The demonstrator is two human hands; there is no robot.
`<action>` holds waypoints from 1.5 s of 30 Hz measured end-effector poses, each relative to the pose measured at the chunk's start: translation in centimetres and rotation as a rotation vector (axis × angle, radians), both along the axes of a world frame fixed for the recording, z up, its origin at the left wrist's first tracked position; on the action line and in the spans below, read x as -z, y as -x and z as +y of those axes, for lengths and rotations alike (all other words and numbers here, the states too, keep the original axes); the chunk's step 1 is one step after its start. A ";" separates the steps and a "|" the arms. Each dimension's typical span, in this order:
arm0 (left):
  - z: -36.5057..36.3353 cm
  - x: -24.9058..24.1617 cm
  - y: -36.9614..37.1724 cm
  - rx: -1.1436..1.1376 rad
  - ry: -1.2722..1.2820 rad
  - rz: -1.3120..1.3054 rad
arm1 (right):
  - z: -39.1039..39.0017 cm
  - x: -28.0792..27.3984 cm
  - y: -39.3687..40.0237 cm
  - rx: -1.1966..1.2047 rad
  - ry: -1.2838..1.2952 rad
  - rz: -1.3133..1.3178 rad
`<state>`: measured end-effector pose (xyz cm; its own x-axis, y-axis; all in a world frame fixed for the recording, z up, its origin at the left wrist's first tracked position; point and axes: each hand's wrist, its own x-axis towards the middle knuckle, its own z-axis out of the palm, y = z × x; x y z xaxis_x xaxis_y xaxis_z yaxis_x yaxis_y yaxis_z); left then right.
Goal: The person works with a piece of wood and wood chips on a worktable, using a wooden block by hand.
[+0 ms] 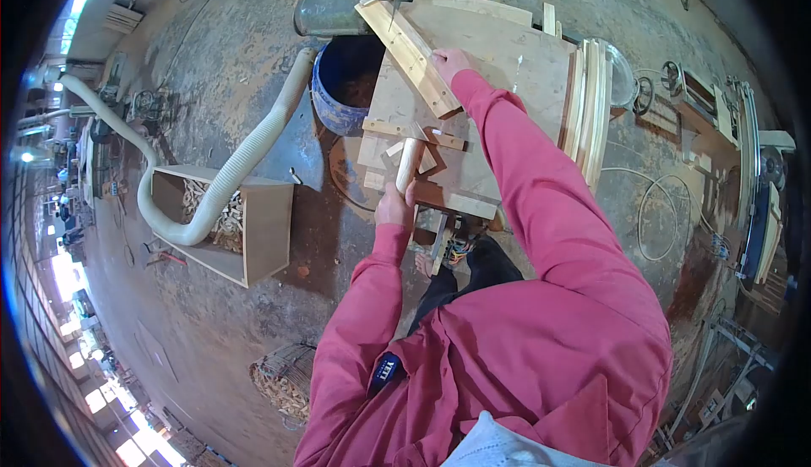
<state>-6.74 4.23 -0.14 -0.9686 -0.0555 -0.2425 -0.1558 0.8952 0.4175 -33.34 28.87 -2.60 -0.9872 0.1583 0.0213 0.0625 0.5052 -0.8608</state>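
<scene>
My left hand [394, 207] is wrapped round the near end of a pale, narrow wooden piece [410, 164], which points away from me over the near edge of the worktable [498, 70]. My right hand [451, 63] is farther off, over the tabletop, its fingers curled against the edge of a long wooden board with holes [414, 61]. Whether those fingers grip anything is hidden. The board lies slantwise across the table. A shorter wooden strip [384, 128] crosses near the far end of the narrow piece.
A blue barrel [340, 122] stands left of the table, beside a grey motor [334, 12]. A ribbed hose [253, 142] runs over an open wooden box [269, 230] of offcuts. Long wooden strips [595, 103] lie along the table's right side. A basket of scraps [285, 380] sits lower left.
</scene>
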 end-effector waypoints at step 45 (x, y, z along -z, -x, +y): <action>-0.3 0.4 -0.1 -0.016 -0.038 -0.013 | -0.4 -0.2 1.5 0.029 -0.043 -0.034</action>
<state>-6.67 3.93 -0.51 -0.9644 -0.0611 -0.2574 -0.1753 0.8764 0.4486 -34.82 28.45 -2.40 -0.9825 0.1864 -0.0045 0.1062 0.5396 -0.8352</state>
